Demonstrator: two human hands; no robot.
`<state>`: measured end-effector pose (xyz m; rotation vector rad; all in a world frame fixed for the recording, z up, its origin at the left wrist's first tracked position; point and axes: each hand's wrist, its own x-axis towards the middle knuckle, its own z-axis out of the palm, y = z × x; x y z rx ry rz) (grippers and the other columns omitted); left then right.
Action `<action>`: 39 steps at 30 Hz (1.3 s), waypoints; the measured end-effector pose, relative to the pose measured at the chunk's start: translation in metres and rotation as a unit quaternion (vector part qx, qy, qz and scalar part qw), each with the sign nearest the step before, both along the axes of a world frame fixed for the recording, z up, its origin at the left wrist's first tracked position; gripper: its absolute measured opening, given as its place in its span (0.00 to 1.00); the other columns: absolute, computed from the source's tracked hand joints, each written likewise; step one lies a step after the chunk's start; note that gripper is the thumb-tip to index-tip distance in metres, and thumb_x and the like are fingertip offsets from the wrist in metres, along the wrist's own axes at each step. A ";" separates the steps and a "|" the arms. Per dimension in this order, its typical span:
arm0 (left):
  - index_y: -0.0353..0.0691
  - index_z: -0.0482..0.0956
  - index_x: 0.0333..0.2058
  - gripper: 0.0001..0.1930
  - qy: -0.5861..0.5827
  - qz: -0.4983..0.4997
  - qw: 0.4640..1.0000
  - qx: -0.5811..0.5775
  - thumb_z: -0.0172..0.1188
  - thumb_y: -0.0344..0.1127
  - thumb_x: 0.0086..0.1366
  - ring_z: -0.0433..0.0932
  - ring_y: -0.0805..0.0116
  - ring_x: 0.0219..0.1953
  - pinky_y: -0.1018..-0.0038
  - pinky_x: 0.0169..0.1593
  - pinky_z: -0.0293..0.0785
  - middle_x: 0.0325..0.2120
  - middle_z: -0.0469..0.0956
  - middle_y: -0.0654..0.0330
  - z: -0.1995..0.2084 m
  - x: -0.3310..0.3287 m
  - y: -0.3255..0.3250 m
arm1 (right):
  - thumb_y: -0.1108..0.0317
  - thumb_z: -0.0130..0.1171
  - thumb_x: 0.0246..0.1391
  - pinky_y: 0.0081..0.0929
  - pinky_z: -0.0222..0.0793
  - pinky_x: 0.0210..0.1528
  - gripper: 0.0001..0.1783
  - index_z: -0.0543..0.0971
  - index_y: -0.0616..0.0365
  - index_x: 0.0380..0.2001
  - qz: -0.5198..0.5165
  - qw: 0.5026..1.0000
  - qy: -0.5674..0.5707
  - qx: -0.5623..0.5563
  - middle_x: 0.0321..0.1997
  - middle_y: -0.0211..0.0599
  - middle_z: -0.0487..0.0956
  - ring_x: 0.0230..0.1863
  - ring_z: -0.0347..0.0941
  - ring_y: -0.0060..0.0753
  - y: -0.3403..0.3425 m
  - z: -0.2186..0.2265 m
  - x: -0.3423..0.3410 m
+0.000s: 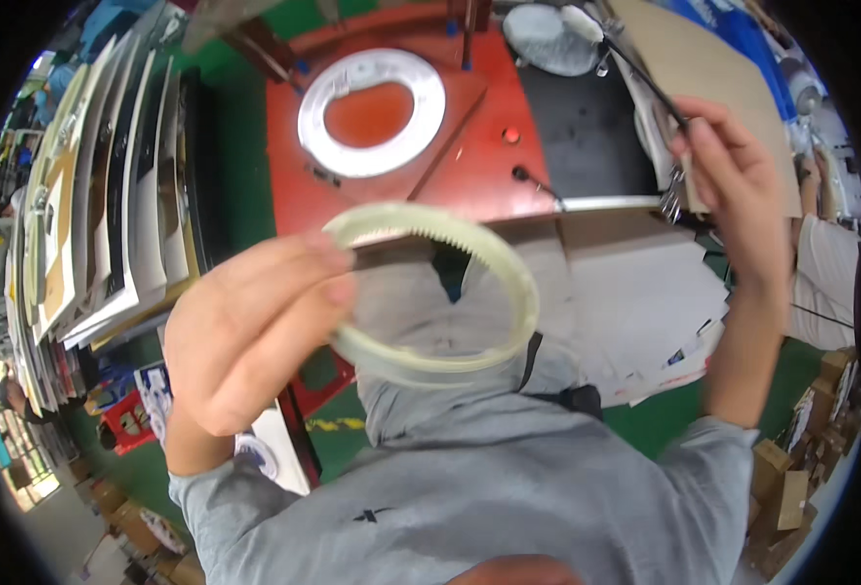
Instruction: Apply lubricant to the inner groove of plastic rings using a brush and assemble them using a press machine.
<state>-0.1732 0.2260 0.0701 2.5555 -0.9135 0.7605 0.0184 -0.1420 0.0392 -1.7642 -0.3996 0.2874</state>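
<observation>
**Toothed ring held up over the red workbench**

While the view tipped down over a grey hooded sweatshirt [469, 468], a red workbench [469, 156] filled the upper middle, set on a green floor [245, 136]. On the bench lay a flat silvery metal ring [372, 112]; a black mat [587, 127] covered its right part, with a round pale dish [547, 39] behind it. A sheet of brown cardboard [704, 68] leaned at the far right. Stacked printed boards [99, 195] stood on edge along the left. White paper sheets [645, 302] lay heaped below the bench edge, and small cardboard boxes [791, 478] sat low at the right.

The left hand [245, 331] held a pale yellow-green plastic gear ring [440, 292] in the air, between chest and bench. Thumb and fingers were pinched on its left rim. Fine teeth lined the ring's inner face; the band was thin, translucent, tilted toward the camera.

The right hand [733, 185] was raised, well apart from the ring, fingers closed around a thin dark-handled tool [660, 107] with a small metal end hanging below.
</observation>
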 end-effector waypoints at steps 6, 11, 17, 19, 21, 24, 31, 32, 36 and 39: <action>0.26 0.80 0.45 0.14 0.047 0.049 0.984 -0.163 0.67 0.26 0.61 0.85 0.47 0.44 0.61 0.49 0.82 0.41 0.84 0.45 -0.019 0.000 0.011 | 0.73 0.58 0.65 0.39 0.76 0.46 0.14 0.80 0.60 0.53 -0.203 0.917 -0.284 -0.192 0.44 0.52 0.81 0.42 0.80 0.51 0.047 -0.103 0.018; 0.29 0.83 0.45 0.15 0.070 0.119 0.969 -0.204 0.67 0.21 0.57 0.81 0.55 0.40 0.69 0.43 0.77 0.39 0.83 0.48 -0.027 -0.005 0.014 | 0.78 0.56 0.62 0.45 0.72 0.54 0.15 0.80 0.64 0.51 -0.203 0.839 -0.398 -0.310 0.48 0.49 0.79 0.50 0.75 0.55 0.059 -0.131 0.027; 0.27 0.83 0.46 0.14 0.161 0.215 0.915 -0.301 0.68 0.21 0.60 0.81 0.65 0.39 0.74 0.41 0.76 0.36 0.81 0.51 -0.034 0.003 0.015 | 0.74 0.60 0.63 0.34 0.76 0.45 0.09 0.82 0.64 0.46 -0.200 0.909 -0.340 -0.133 0.44 0.44 0.81 0.42 0.79 0.44 0.079 -0.069 -0.001; 0.28 0.80 0.49 0.14 0.200 0.202 0.846 -0.450 0.67 0.23 0.65 0.81 0.74 0.40 0.79 0.42 0.77 0.36 0.82 0.57 -0.049 0.010 0.011 | 0.76 0.63 0.61 0.29 0.73 0.38 0.05 0.83 0.63 0.40 -0.171 0.893 -0.410 -0.069 0.37 0.40 0.81 0.36 0.77 0.36 0.102 -0.031 -0.026; 0.30 0.77 0.49 0.13 0.216 0.188 0.807 -0.516 0.66 0.25 0.67 0.81 0.77 0.38 0.81 0.40 0.77 0.35 0.82 0.61 -0.060 0.026 0.006 | 0.78 0.68 0.55 0.30 0.72 0.36 0.07 0.84 0.61 0.38 -0.096 0.875 -0.474 -0.006 0.34 0.38 0.81 0.36 0.77 0.37 0.118 -0.016 -0.043; 0.33 0.74 0.44 0.12 0.227 0.200 0.773 -0.557 0.68 0.27 0.67 0.77 0.80 0.33 0.84 0.36 0.74 0.32 0.79 0.62 -0.067 0.047 -0.005 | 0.74 0.73 0.47 0.37 0.71 0.39 0.15 0.83 0.60 0.40 0.058 0.875 -0.480 -0.026 0.37 0.39 0.79 0.38 0.75 0.44 0.154 -0.008 -0.058; 0.32 0.71 0.40 0.13 0.172 0.209 0.743 -0.612 0.68 0.30 0.66 0.78 0.79 0.29 0.80 0.32 0.76 0.30 0.79 0.59 -0.079 0.077 -0.011 | 0.65 0.74 0.45 0.45 0.65 0.52 0.19 0.80 0.59 0.39 0.127 0.848 -0.494 -0.143 0.41 0.41 0.74 0.47 0.68 0.49 0.203 -0.022 -0.046; 0.32 0.71 0.40 0.14 0.162 0.221 0.749 -0.604 0.68 0.30 0.66 0.78 0.78 0.29 0.80 0.32 0.76 0.29 0.79 0.58 -0.080 0.079 -0.009 | 0.67 0.74 0.45 0.45 0.66 0.52 0.17 0.80 0.58 0.38 0.119 0.849 -0.494 -0.143 0.40 0.40 0.74 0.47 0.68 0.49 0.208 -0.024 -0.042; 0.34 0.74 0.33 0.12 0.119 0.315 0.801 -0.495 0.67 0.35 0.66 0.81 0.65 0.24 0.68 0.30 0.75 0.21 0.79 0.57 -0.081 0.088 -0.004 | 0.68 0.74 0.46 0.44 0.67 0.52 0.13 0.84 0.57 0.36 0.109 0.877 -0.443 -0.151 0.39 0.38 0.76 0.47 0.69 0.48 0.215 -0.023 -0.031; 0.35 0.75 0.30 0.11 0.031 0.318 0.880 -0.351 0.66 0.34 0.66 0.79 0.57 0.27 0.63 0.34 0.73 0.22 0.78 0.55 -0.090 0.084 0.005 | 0.69 0.73 0.47 0.43 0.67 0.52 0.12 0.85 0.56 0.36 0.120 0.874 -0.436 -0.178 0.39 0.38 0.76 0.47 0.69 0.47 0.212 -0.028 -0.022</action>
